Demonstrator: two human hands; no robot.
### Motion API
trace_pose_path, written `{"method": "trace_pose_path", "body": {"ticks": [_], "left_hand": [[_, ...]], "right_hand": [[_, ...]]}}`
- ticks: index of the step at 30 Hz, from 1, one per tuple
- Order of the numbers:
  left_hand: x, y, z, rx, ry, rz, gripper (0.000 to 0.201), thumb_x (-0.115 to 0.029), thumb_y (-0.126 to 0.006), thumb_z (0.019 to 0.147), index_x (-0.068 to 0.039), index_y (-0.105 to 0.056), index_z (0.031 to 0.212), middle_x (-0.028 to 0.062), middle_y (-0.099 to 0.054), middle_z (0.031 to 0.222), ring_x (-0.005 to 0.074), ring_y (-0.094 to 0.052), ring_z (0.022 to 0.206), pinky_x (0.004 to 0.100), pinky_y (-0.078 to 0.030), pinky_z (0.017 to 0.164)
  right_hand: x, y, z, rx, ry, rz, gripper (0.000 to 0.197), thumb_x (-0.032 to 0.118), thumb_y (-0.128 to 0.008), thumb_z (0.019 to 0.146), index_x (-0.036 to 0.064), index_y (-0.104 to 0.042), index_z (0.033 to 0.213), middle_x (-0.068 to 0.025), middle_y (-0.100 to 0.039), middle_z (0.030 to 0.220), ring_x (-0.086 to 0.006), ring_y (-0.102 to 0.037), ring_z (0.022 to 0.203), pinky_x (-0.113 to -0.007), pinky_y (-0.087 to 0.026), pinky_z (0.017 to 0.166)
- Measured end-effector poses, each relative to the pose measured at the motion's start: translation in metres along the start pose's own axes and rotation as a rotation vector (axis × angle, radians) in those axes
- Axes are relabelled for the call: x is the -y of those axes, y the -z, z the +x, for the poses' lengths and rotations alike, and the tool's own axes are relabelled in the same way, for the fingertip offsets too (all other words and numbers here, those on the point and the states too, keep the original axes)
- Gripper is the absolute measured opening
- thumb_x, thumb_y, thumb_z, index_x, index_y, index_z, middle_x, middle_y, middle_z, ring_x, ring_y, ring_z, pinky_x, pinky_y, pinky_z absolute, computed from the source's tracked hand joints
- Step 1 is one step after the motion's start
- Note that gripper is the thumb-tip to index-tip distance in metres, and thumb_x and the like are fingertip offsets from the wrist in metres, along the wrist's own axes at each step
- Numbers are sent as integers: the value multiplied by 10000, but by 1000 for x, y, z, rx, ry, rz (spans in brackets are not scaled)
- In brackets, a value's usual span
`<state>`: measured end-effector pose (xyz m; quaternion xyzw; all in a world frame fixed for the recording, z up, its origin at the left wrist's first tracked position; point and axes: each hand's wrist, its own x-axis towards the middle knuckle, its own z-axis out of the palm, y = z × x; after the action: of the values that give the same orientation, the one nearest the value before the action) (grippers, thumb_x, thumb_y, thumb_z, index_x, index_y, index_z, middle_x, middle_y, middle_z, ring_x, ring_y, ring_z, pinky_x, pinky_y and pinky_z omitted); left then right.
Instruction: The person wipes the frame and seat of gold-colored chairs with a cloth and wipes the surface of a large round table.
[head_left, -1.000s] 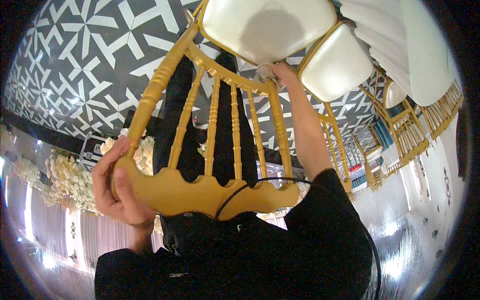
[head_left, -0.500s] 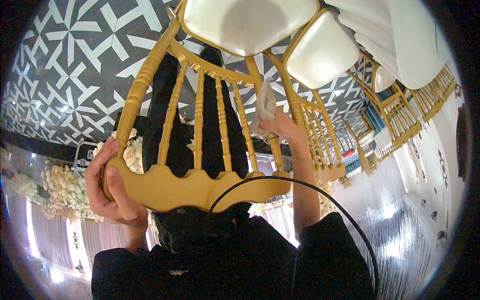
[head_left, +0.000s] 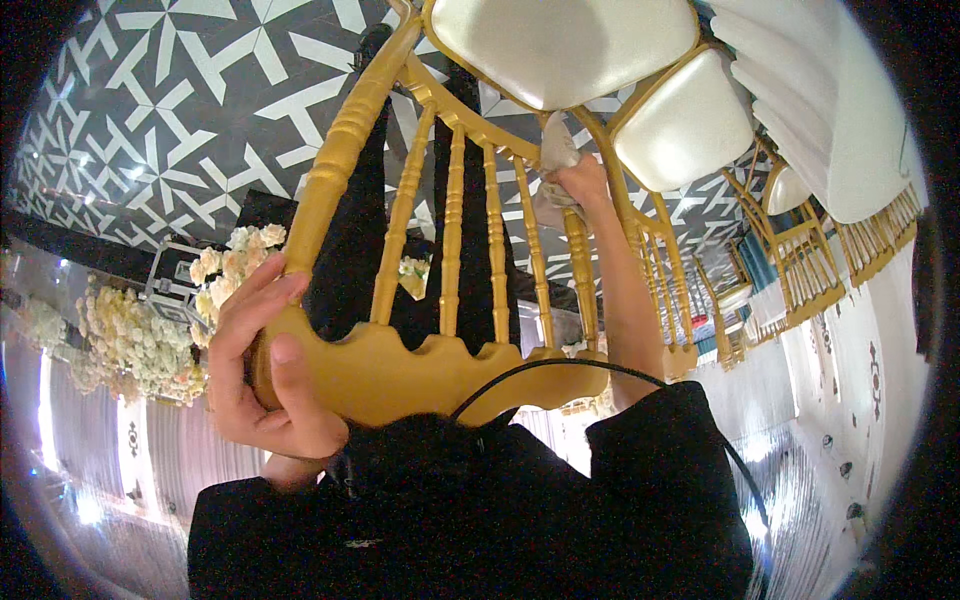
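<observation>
The floor [head_left: 130, 150] here is dark, laid with white angular strips, shiny in patches. The nearest gold chair [head_left: 453, 215] and its cream-seated neighbour [head_left: 685, 125] stand on it, feet hidden from me.

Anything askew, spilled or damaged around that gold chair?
No spill or damage stands out. A black cable looks odd, though: it loops in front of the gold chair's scalloped top rail and might snag.

Floor: black-and-white geometric floor [head_left: 170, 120], spreading across the left and reaching over to the right.
Seating: white-seated gold chair [head_left: 685, 120] at right; more gold chairs [head_left: 803, 262] farther right.
Table: white tablecloth [head_left: 850, 150] hanging in folds, far right.
Flowers: cream flower mass [head_left: 130, 340], left.
Case: metal-edged dark case [head_left: 172, 272] near those blooms.
Drapery: pale curtains [head_left: 205, 440], far left.
</observation>
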<state>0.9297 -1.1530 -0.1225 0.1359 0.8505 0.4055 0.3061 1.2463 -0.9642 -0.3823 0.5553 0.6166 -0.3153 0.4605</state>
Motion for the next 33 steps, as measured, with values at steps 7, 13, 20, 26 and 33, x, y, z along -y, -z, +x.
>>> {"method": "trace_pose_path", "body": {"ticks": [7,13,20,26,33], "left_hand": [[3,0,-5,-12,-4,33,245,-101,-465,851,74,-580,979,200,-642,929,352,-601,969,395,-447,871],[3,1,-1,30,-70,30,219,-66,-482,832,64,-586,975,186,-649,915,355,-609,952,387,-459,848],[5,3,0,31,-95,35,199,-64,-510,818,56,-588,957,178,-656,895,353,-618,926,379,-468,831],[1,2,5,77,-143,4,206,-67,-532,812,56,-578,971,169,-657,890,354,-620,920,381,-470,825],[5,5,2,91,-102,-14,189,-61,-551,809,46,-584,960,158,-654,905,363,-613,924,389,-472,824]], "right_hand": [[-61,25,-126,445,61,-191,596,393,-775,591,-18,-622,995,-226,-627,972,-349,-622,887,-405,-495,759],[-2,92,-251,96,-19,-207,602,320,-791,619,-1,-589,1086,-163,-651,891,-259,-645,822,-347,-505,724],[30,6,-202,148,153,-170,553,255,-756,625,-36,-562,1054,-243,-606,1031,-364,-588,946,-381,-469,803],[60,-36,-44,-20,181,-1,388,182,-654,653,-43,-580,960,-273,-609,916,-413,-599,862,-462,-486,766],[23,-19,-110,277,130,-98,417,249,-645,706,-3,-599,1035,-233,-638,856,-398,-615,840,-455,-485,801]]}}
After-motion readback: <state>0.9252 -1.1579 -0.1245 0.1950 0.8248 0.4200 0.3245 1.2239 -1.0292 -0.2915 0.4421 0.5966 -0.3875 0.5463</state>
